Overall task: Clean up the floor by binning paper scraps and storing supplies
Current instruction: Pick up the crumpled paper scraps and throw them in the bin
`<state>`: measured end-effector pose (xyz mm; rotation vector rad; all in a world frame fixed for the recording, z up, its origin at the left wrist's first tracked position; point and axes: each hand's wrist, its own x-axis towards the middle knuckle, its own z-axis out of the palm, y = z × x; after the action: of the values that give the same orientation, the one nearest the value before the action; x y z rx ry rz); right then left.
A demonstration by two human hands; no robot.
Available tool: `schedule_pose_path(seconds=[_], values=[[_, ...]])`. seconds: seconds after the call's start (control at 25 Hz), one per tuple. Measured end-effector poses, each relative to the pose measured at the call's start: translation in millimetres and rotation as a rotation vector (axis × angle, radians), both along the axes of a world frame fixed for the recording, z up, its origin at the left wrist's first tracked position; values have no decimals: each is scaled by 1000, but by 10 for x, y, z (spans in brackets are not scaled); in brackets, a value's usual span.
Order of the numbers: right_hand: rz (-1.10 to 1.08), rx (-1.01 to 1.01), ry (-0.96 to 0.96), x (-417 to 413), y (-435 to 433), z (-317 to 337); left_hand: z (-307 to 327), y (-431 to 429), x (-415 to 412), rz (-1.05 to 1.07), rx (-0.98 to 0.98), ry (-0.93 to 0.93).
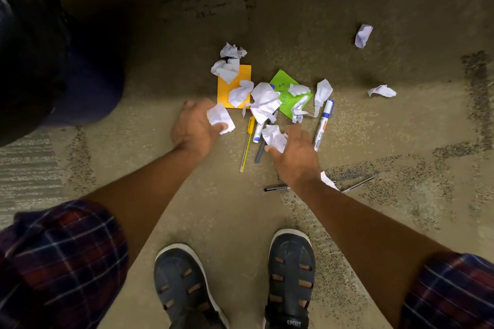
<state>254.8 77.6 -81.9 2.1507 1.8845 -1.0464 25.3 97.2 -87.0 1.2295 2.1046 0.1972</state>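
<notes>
Several crumpled white paper scraps lie in a heap on the floor, over an orange sheet and a green sheet. My left hand grips one crumpled scrap at the heap's left edge. My right hand holds another crumpled scrap near the pens. A yellow pen, a dark pen and a white marker with a blue cap lie among the scraps.
A dark bin stands at the left. Loose scraps lie at the far right and right. Two thin black pens lie by my right wrist. My two sandalled feet stand just below.
</notes>
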Motion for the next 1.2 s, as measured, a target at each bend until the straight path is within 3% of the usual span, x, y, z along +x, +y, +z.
schedule_pose_path(seconds=[0.12, 0.32, 0.6, 0.76, 0.92, 1.04, 1.2], values=[[56, -9, -64, -34, -22, -5, 3, -24, 17, 65, -2, -53], [-56, 165, 150, -34, 0, 138, 49, -321, 18, 341, -11, -205], [-505, 247, 172, 612, -86, 390, 176, -635, 72, 396, -106, -250], [-314, 139, 53, 1044, -336, 459, 271, -805, 140, 382, -123, -307], [-187, 17, -144, 1253, -564, 416, 232, -974, 142, 273, -79, -235], [-7, -148, -330, 1242, -670, 353, 209, -1057, 163, 258, -86, -205], [37, -204, -395, 1036, -695, 257, 201, -1181, 223, 278, -144, -280]])
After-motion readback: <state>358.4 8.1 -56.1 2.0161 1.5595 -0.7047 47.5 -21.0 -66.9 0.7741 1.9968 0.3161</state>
